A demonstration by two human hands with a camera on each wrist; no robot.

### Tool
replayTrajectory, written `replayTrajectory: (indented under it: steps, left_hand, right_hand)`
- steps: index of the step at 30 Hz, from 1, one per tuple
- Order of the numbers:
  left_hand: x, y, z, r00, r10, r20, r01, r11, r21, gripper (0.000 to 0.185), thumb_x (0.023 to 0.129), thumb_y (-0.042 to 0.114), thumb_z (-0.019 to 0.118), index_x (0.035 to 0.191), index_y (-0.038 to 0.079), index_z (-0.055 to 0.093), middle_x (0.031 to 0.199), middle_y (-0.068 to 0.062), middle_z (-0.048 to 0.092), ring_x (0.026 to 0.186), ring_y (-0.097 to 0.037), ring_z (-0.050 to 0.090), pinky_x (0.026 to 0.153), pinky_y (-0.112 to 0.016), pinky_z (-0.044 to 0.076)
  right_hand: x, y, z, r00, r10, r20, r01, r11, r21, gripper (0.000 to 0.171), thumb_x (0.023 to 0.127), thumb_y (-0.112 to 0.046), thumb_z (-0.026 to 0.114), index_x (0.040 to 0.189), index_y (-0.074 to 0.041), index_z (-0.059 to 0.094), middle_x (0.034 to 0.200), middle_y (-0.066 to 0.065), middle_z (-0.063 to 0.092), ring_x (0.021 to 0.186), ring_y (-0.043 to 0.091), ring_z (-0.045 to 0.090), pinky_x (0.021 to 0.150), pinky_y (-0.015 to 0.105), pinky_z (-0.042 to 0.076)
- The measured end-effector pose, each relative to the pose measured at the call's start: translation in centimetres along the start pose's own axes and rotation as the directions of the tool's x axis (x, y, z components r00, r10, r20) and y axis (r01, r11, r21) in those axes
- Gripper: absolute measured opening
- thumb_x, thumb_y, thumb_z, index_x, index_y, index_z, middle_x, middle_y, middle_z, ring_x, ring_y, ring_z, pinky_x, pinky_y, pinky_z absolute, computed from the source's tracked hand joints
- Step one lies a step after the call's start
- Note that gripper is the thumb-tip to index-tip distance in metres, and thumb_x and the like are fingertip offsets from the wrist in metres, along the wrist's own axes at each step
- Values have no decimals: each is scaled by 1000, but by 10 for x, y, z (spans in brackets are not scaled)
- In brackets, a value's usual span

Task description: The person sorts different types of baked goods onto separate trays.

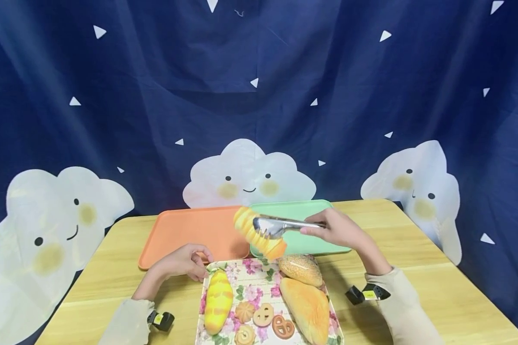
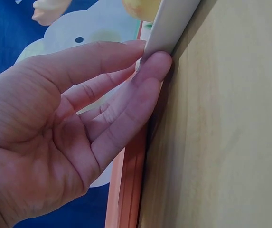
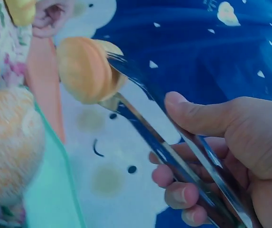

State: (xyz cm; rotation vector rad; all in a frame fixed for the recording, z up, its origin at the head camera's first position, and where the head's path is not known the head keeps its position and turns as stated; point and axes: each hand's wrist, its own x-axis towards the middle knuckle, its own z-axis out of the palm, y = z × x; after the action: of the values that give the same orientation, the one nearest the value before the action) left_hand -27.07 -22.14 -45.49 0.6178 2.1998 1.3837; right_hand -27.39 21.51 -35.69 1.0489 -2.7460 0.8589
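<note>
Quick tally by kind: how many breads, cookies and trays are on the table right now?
Breads: 4, one ridged loaf held in the tongs, three on the floral tray
Cookies: 4
Trays: 3, namely floral, orange tray, green tray
Total: 11

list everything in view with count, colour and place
ridged bread: 1, yellow-orange, held in the tongs above the trays
tongs: 1, silver, in the right hand
floral tray: 1, white with pink flowers, near table edge
long breads: 3, yellow and golden, on the floral tray
cookies: 4, brown, on the floral tray
orange tray: 1, orange, behind the floral tray
green tray: 1, mint, right of the orange tray
table: 1, light wood
backdrop: 1, navy with white clouds
left hand: 1, touches the floral tray's corner
right hand: 1, grips the tongs
</note>
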Motion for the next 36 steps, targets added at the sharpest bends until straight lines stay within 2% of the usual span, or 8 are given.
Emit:
replayTrajectory:
  steps: [4, 7, 10, 13, 23, 28, 31, 36]
  left_hand:
    - [0, -1, 0, 1000, 0, -1, 0, 1000, -1, 32, 82, -2, 74, 110, -10, 61, 77, -21, 73, 70, -24, 73, 65, -37, 63]
    - [1, -2, -1, 1000, -4, 2, 4, 1000, -8, 32, 82, -2, 74, 110, -10, 61, 77, -21, 73, 70, -24, 73, 65, -37, 63]
    - [1, -3, -1, 1000, -1, 5, 1, 1000, -14, 32, 82, -3, 74, 111, -10, 61, 77, -20, 73, 70, -24, 73, 66, -37, 63]
    - [1, -3, -2, 1000, 6, 0, -6, 1000, -13, 32, 82, -2, 74, 110, -10, 61, 77, -19, 73, 70, -24, 73, 65, -37, 63]
    - [0, -3, -1, 1000, 4, 6, -4, 1000, -22, 33, 82, -2, 74, 111, -12, 60, 78, -19, 74, 69, -20, 73, 66, -37, 63]
    - [1, -3, 0, 1000, 5, 7, -5, 1000, -24, 33, 82, -1, 74, 111, -12, 60, 76, -15, 73, 69, -21, 73, 65, -37, 63]
    - [0, -3, 0, 1000, 8, 7, -8, 1000, -19, 33, 83, -1, 74, 111, -11, 60, 77, -16, 73, 70, -24, 74, 66, -38, 63]
    - [0, -3, -1, 1000, 6, 2, -6, 1000, -6, 33, 83, -1, 74, 112, -11, 61, 77, -16, 72, 70, -26, 74, 66, -39, 63]
  right_hand:
    - [-2, 11, -8, 990, 90, -112, -93, 996, -18, 20, 97, -31, 70, 83, -17, 72, 58, -11, 36, 49, -1, 29, 48, 20, 25]
    - [-2, 18, -9, 971, 167, -173, -169, 986, 6, 20, 96, -31, 71, 92, -12, 76, 58, -8, 42, 49, 2, 34, 47, 22, 27]
    - [1, 24, -5, 954, 219, -204, -214, 976, 46, 22, 96, -30, 72, 96, -9, 78, 58, -6, 49, 49, 6, 39, 46, 23, 29]
    - [8, 29, 5, 944, 246, -219, -241, 969, 53, 25, 96, -33, 72, 94, -8, 78, 57, -5, 52, 50, 7, 42, 46, 23, 31]
    - [26, 46, 25, 922, 361, -141, -355, 932, 69, 36, 98, -39, 68, 74, -11, 72, 49, -7, 41, 45, 8, 34, 46, 24, 28]
    - [37, 47, 28, 891, 446, -87, -442, 895, 65, 47, 97, -44, 66, 63, -12, 67, 46, -5, 46, 40, 10, 40, 43, 25, 35]
    - [43, 45, 30, 881, 468, -66, -469, 883, 14, 54, 97, -47, 66, 55, -15, 59, 45, -4, 49, 39, 12, 44, 43, 26, 39]
    - [52, 39, 31, 882, 469, -36, -471, 880, -65, 58, 97, -47, 66, 48, -18, 52, 43, -3, 50, 39, 13, 47, 44, 27, 41]
